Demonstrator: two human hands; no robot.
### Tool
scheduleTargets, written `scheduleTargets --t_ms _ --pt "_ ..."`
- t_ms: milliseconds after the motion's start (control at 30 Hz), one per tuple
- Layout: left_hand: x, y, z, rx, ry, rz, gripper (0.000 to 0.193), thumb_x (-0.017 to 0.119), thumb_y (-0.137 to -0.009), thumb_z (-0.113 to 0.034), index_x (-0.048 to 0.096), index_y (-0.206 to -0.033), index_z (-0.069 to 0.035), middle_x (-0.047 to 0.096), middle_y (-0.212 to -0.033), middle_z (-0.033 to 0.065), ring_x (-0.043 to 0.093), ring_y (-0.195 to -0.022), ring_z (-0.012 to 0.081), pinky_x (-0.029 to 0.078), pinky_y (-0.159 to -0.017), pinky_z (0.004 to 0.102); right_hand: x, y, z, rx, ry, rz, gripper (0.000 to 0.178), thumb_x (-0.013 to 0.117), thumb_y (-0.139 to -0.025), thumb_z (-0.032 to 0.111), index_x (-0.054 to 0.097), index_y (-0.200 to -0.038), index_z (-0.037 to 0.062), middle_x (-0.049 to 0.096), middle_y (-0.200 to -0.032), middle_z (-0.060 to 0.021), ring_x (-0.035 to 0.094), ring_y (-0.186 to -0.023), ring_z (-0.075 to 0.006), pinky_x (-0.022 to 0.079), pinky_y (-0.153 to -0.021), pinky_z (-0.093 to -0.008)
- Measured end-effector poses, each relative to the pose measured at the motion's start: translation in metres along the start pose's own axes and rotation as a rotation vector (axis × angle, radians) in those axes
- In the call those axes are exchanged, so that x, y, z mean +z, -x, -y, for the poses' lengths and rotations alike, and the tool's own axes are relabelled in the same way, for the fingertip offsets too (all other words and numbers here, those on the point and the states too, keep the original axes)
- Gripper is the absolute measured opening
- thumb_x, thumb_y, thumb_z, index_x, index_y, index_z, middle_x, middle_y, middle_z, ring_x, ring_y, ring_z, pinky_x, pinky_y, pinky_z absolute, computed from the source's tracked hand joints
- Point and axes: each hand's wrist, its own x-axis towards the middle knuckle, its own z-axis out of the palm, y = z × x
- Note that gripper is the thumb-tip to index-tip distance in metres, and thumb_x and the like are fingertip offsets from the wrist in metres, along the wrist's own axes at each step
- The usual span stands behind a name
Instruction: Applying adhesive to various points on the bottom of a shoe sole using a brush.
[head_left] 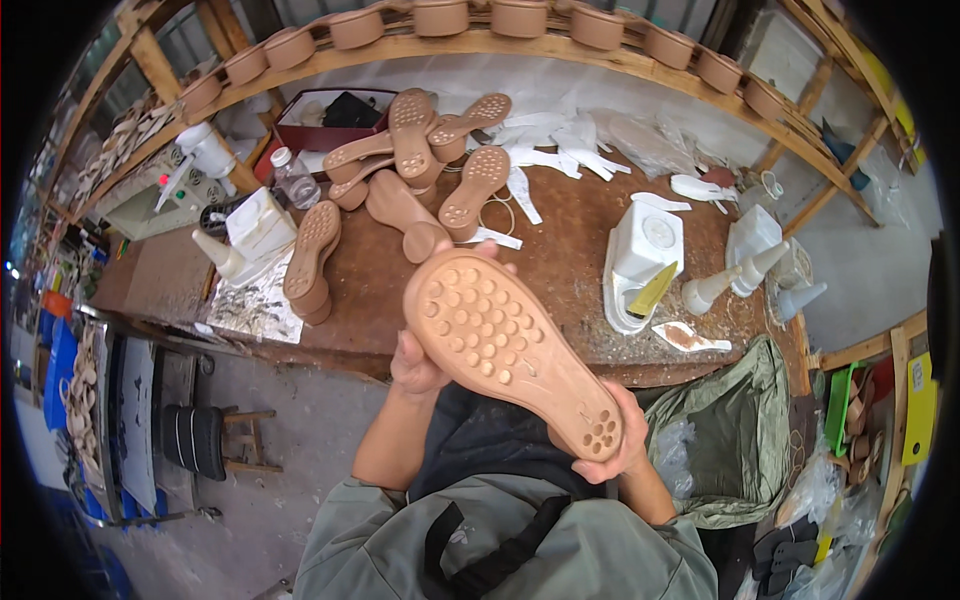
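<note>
A tan shoe sole (510, 345) is held up before me in both hands, its dimpled face turned up. My left hand (418, 365) grips the wide end at the upper left, with fingertips showing over its far edge. Around the narrow heel end closes my right hand (622, 440). Behind the held sole, several more tan soles (410, 135) lie heaped on the brown workbench (440, 310). One heeled sole (313, 262) lies apart on the left, beside a white bottle with a nozzle (215, 250).
A white container with a yellow strip (645, 260) stands on the right of the bench, near nozzle bottles (735, 275). White cut pieces (570, 140) lie at the back. Overhead, a wooden rack (400, 48) carries tan heeled soles. A green sack (735, 430) gapes at my right; a stool (195, 440) stands left.
</note>
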Motion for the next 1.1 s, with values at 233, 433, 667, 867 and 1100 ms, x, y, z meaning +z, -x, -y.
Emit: scheduleTargets --t_ms 233,433,667,867,1100 --pt "0.011 -0.003 0.005 -0.097 0.096 0.089 0.103 0.075 -0.064 -0.037 0.019 -0.144 -0.007 0.036 -0.133 0.0191 0.039 -0.128 0.0382 0.039 -0.102 0.0473 -0.006 0.020 0.000 0.190 -0.242 -0.058 0.098 0.085 -0.048 0.034 0.043 -0.124 -0.0126 0.059 -0.110 -0.0206 0.063 -0.096 -0.0263 0.048 -0.086 -0.0332" --pt "0.029 -0.009 0.007 -0.024 -0.014 0.162 0.091 0.069 -0.071 -0.042 0.022 -0.141 -0.005 0.037 -0.132 0.0192 0.041 -0.125 0.0368 0.039 -0.103 0.0458 -0.009 0.030 -0.002 0.196 -0.227 -0.108 0.097 0.085 -0.048 0.034 0.044 -0.123 -0.0123 0.059 -0.111 -0.0219 0.062 -0.098 -0.0277 0.048 -0.087 -0.0339" --pt "0.040 -0.013 0.020 0.063 0.103 0.068 0.066 0.038 -0.089 -0.052 0.034 -0.135 -0.005 0.044 -0.123 0.0207 0.044 -0.117 0.0404 0.032 -0.103 0.0550 -0.013 0.016 -0.002 0.016 0.007 -0.007 0.098 0.085 -0.048 0.034 0.043 -0.124 -0.0118 0.058 -0.112 -0.0222 0.061 -0.101 -0.0278 0.047 -0.088 -0.0343" --pt "0.017 -0.011 0.014 -0.122 -0.261 0.050 0.096 0.054 -0.078 -0.068 0.023 -0.144 -0.006 0.038 -0.137 0.0215 0.043 -0.124 0.0357 0.037 -0.103 0.0484 -0.017 0.013 -0.014 0.425 -0.494 -0.083 0.096 0.082 -0.054 0.031 0.039 -0.128 -0.0107 0.055 -0.118 -0.0174 0.056 -0.108 -0.0220 0.041 -0.095 -0.0325" --pt "-0.010 0.002 0.010 -0.465 -0.449 0.004 0.126 0.087 -0.049 -0.055 0.021 -0.145 -0.005 0.040 -0.137 0.0215 0.049 -0.120 0.0292 0.043 -0.100 0.0411 -0.008 0.001 -0.041 0.476 -0.677 0.037 0.090 0.081 -0.060 0.027 0.038 -0.132 -0.0058 0.052 -0.124 -0.0133 0.051 -0.115 -0.0191 0.039 -0.098 -0.0326"
